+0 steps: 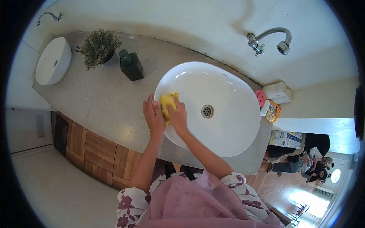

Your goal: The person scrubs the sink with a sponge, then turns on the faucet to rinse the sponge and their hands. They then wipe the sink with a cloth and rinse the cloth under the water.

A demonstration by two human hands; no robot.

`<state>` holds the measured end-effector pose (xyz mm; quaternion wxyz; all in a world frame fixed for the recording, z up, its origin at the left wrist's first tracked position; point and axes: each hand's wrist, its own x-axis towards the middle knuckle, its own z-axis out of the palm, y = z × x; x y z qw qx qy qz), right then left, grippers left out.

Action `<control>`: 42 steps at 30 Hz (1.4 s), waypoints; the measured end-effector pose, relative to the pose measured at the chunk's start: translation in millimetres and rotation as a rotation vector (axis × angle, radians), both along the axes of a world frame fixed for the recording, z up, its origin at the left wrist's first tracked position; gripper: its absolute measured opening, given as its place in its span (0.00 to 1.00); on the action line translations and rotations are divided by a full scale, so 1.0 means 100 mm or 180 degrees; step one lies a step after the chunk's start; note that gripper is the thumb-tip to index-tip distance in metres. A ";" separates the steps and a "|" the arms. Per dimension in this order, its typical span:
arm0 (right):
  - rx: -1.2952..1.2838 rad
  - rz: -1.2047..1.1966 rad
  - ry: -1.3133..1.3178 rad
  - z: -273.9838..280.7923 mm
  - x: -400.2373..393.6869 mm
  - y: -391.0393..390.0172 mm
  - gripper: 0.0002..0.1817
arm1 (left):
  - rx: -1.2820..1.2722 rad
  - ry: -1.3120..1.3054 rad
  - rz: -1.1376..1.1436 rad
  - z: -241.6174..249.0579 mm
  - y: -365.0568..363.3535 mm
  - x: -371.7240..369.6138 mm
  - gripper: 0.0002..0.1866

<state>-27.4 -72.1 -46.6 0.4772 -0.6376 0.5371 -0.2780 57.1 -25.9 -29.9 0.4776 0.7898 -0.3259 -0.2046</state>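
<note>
A white oval wash basin [232, 129] sits on the grey countertop in front of me. My right hand [178, 117] presses a yellow cloth [167, 102] against the basin's left rim, its fingers bent over the fabric. Just outside that rim is my left hand [153, 117], fingers stretched out and pointing away from me, close to the cloth's edge. Whether the left palm touches the basin's outer wall is hard to tell. Near the basin's centre shows a metal drain [207, 111].
A curved tap [270, 38] juts from the wall above the basin. Left of it stand a dark pump bottle [131, 66], a potted plant [99, 47] and a second basin [53, 62]. A yellow packet [273, 111] and pink item [260, 97] lie right. People sit farther off.
</note>
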 end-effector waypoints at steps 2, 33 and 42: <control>0.1171 -0.0464 -0.1547 0.08 -0.04 -0.25 0.22 | -0.0032 -0.0072 -0.0009 0.02 0.02 -0.01 0.24; 0.0502 0.1869 -0.0483 0.26 -0.68 0.05 0.24 | -0.0292 0.0740 0.0053 -0.05 -0.01 0.02 0.30; 0.1857 0.1616 -0.0804 0.37 -1.47 -0.20 0.29 | -0.0297 0.0615 0.0082 -0.18 -0.01 0.05 0.31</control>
